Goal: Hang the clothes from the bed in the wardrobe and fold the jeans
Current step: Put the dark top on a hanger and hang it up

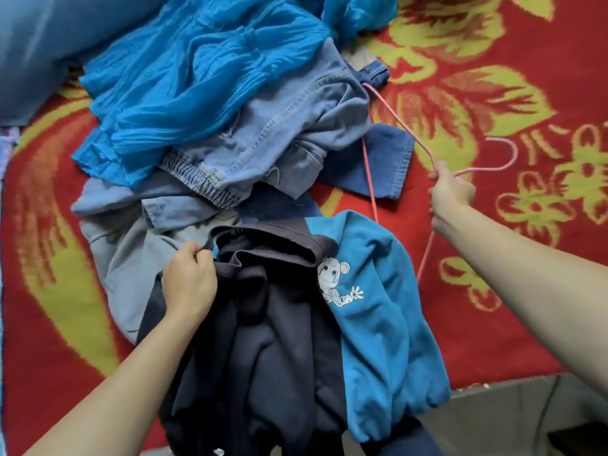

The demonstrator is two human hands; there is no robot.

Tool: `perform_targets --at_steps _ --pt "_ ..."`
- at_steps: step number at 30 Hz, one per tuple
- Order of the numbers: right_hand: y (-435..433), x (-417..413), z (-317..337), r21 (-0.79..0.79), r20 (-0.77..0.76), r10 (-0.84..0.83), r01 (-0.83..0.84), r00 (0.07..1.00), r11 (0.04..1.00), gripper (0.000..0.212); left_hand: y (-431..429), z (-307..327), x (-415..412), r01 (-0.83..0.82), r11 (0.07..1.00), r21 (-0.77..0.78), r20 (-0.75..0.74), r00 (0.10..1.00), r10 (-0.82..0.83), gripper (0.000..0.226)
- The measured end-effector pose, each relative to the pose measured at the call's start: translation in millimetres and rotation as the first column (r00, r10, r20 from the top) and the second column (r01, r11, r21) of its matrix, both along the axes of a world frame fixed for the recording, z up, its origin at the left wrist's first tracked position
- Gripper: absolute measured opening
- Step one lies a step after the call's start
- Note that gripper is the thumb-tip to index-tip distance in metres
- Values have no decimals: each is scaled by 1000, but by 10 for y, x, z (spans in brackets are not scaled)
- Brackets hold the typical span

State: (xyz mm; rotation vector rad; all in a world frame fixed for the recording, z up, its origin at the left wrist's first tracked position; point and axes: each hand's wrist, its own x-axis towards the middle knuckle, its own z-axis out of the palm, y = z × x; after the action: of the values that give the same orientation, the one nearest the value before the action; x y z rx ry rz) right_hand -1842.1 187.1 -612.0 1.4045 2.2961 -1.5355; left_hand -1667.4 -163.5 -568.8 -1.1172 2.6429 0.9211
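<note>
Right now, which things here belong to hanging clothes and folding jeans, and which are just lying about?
Job: navy and blue mouse-print sweatshirt, left hand gripping its collar; pink wire hanger in right hand; light blue denim jeans; crinkled bright blue garment.
Just there: red and yellow floral blanket; blue pillow.

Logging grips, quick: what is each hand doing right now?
Left hand: pinching the sweatshirt at its collar.
Right hand: gripping the pink hanger.
</note>
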Motion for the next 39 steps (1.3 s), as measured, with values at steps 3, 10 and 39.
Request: perform_targets --at_steps 3,10,39 --pt "-90 -88 442 227 -88 195 -171 977 959 45 -51 171 -143 -66 998 9 -30 997 66 22" --pt "-204 165 1263 361 -267 832 -750 487 555 49 -308 528 -218 68 997 -40 -125 989 -72 13" --pt "-1038 63 1795 -19 -280 922 -961 269 275 24 -662 712 59 86 996 38 -265 961 -73 15"
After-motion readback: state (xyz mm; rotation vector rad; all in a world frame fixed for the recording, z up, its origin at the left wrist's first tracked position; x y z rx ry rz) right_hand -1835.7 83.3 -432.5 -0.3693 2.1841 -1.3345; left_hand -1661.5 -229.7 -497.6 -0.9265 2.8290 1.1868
